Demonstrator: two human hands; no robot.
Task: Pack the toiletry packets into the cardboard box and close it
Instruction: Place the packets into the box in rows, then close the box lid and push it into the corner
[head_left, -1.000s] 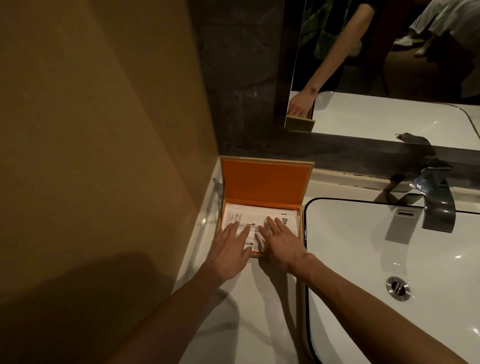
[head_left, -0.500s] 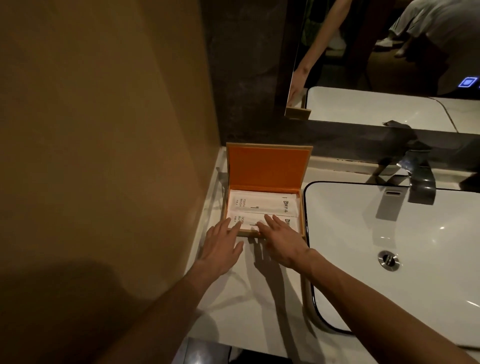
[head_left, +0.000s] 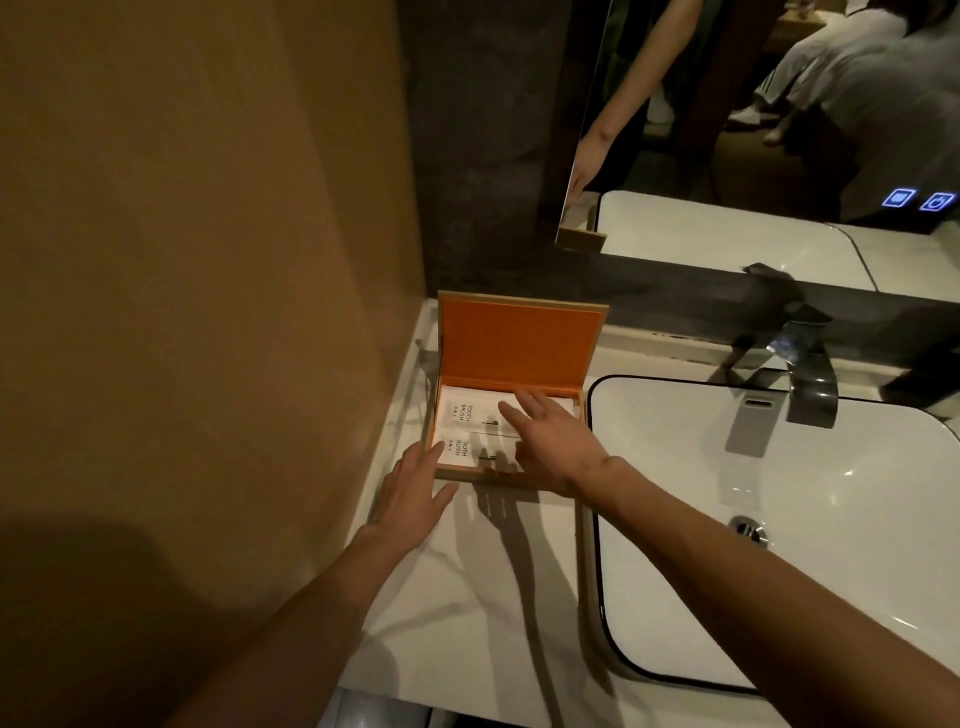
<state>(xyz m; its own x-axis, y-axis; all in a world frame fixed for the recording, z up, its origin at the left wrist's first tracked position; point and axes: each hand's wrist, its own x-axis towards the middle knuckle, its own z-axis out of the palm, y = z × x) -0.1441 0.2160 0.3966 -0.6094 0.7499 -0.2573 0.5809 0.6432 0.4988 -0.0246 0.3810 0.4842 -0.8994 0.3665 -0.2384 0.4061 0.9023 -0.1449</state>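
Inside, two white toiletry packets (head_left: 470, 418) printed "TOOTH BRUSH" lie flat, one behind the other, in the cardboard box (head_left: 511, 475), whose orange-lined lid (head_left: 517, 340) stands upright at the box's 12 o'clock edge. The box sits in the far left corner of the white worktop (head_left: 467, 582), close beside the tan wall (head_left: 197, 260) at its 9 o'clock and next to the white sink (head_left: 779, 519) at its 3 o'clock. The right hand (head_left: 550, 441) reaches over the box from 5 o'clock, its grip wide, fingers spread above the packets and holding nothing; whether they touch the packets cannot be told. The left hand (head_left: 415, 491) lies flat with an equally loose, empty grip at the box's 7 o'clock corner, fingertips at its front edge. A dark faucet (head_left: 805, 384) stands at the sink's 12 o'clock, below a mirror (head_left: 753, 130) with two blue-lit icons (head_left: 917, 200).
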